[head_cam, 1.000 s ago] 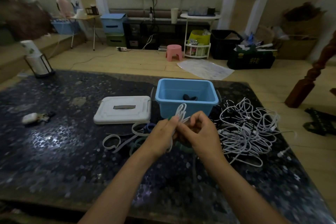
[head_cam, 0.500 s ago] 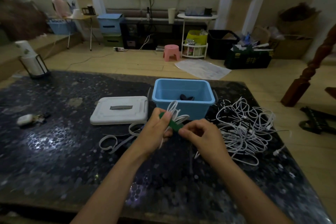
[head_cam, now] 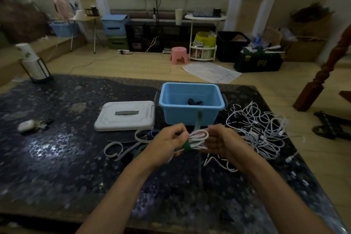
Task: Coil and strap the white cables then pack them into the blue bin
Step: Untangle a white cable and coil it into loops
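**White coil in both hands, green strap half on**

White coiled cable bundle (head_cam: 198,138) is held above the dark speckled stone tabletop (head_cam: 57,157), just in front of the light blue plastic bin (head_cam: 190,114). Left hand (head_cam: 167,143) is clamped on the left end of the bundle, fingers curled around it. Right hand (head_cam: 221,141) is closed on the right end, loops poking out between the two hands.

Green fabric strap (head_cam: 188,146) wraps the bundle next to the left hand's fingers; a green tail (head_cam: 198,119) stands up from the bundle in front of the bin wall (blurred, can't tell if the wrap is fastened).

Bin sits open, upright, mid-table. Something small and dark (head_cam: 194,102) lies on its floor; can't tell what it is.

Flat white rectangular plastic lid with a grey handle (head_cam: 124,115) lies just left of the bin, apart from it.

Loose tangled pile of white cables (head_cam: 256,129) lies on the table right of the bin, near the right hand. One white strand (head_cam: 220,163) trails on the table under the right wrist.

Pale loose straps in loops (head_cam: 121,148) lie on the table left of the left hand, below the lid.
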The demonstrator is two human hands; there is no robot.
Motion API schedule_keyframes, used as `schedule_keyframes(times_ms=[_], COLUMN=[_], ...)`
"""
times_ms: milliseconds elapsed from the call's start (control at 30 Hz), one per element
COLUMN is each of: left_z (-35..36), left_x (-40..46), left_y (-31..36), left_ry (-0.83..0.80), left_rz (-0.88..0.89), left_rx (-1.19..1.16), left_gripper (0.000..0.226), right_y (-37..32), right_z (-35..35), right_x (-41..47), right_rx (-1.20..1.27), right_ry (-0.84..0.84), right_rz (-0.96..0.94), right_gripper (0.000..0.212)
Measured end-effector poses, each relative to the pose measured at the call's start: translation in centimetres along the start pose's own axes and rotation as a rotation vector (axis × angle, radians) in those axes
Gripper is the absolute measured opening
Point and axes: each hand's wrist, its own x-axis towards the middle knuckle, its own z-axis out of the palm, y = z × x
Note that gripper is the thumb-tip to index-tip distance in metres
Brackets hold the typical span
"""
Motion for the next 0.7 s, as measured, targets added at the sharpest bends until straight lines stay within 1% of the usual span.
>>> schedule_keyframes(times_ms=[33, 100, 133, 200, 233, 300, 500, 567, 700], left_z=[0.0, -0.1, -0.1, 0.2, 0.3, 0.6, 0.8, 0.9, 1.2], left_x=[0.1, 0.2, 0.3, 0.3, 0.2, 0.1, 0.3, 0.4, 0.6], left_y=[-0.3, -0.7, -0.9, -1.2, -1.3, -1.7, -2.4, -2.7, -3.1], left_ry=[-0.008, -0.021, -0.028, -0.046, -0.05, -0.033, 0.048, 0.073, 0.098], left_rz=[-0.005, -0.017, -0.026, -0.045, -0.054, -0.061, -0.116, -0.112, -0.065], left_rx=[0.029, 0.102, 0.137, 0.22, 0.277, 0.323, 0.188, 0.143, 0.072], left_gripper=[0.026, 0.028, 0.028, 0.025, 0.024, 0.023, 0.035, 0.034, 0.025], right_y=[0.2, 0.6, 0.8, 1.1, 1.2, 1.5, 1.7, 1.6, 1.8], right_z=[0.2, 0.6, 0.9, 1.3, 1.4, 1.4, 1.5, 1.6, 1.8], right_x=[0.0, 0.1, 0.1, 0.0, 0.0, 0.3, 0.4, 0.2, 0.2], right_rx=[-0.051, -0.149, -0.187, -0.237, -0.243, -0.232, -0.138, -0.106, -0.086], right_ry=[0.007, 0.029, 0.038, 0.061, 0.067, 0.064, 0.118, 0.123, 0.155], right_rz=[-0.004, -0.089, -0.149, -0.249, -0.271, -0.267, -0.235, -0.225, -0.233], right_gripper=[0.041, 0.044, 0.041, 0.023, 0.015, 0.01, 0.009, 0.009, 0.01])
